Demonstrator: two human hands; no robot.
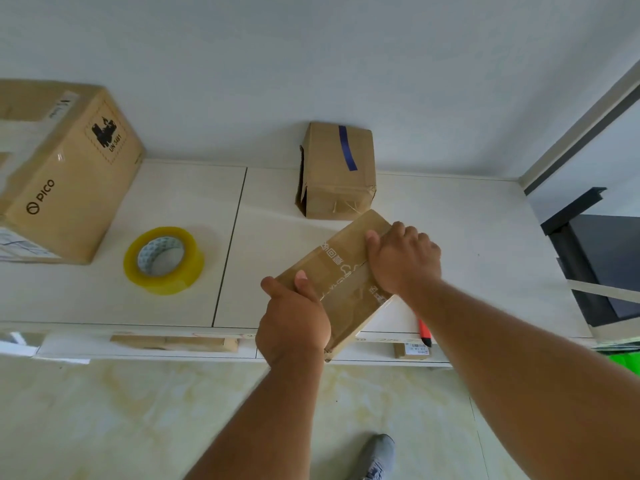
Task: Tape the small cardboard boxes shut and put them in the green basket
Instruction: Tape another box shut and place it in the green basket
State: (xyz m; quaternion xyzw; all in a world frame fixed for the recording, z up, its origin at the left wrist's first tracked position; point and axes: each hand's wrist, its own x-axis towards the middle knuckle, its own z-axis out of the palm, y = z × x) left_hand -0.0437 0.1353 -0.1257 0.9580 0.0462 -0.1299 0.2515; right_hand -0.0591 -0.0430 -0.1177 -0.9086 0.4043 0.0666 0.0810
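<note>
A small flat cardboard box with white print and a strip of clear tape across its top is held tilted over the front edge of the white table. My left hand grips its near left corner, thumb on top. My right hand lies on its far right side with fingers curled over the edge. A second small box with a blue tape strip stands behind it against the wall, its left flap gaping. A roll of yellowish clear tape lies flat at the left. A sliver of the green basket shows at the right edge.
A large PICO carton stands at the table's far left. An orange-red cutter lies at the front edge under my right forearm. Flat cardboard pieces sit on a lower shelf. A dark cabinet stands right of the table. My grey shoe is on the floor.
</note>
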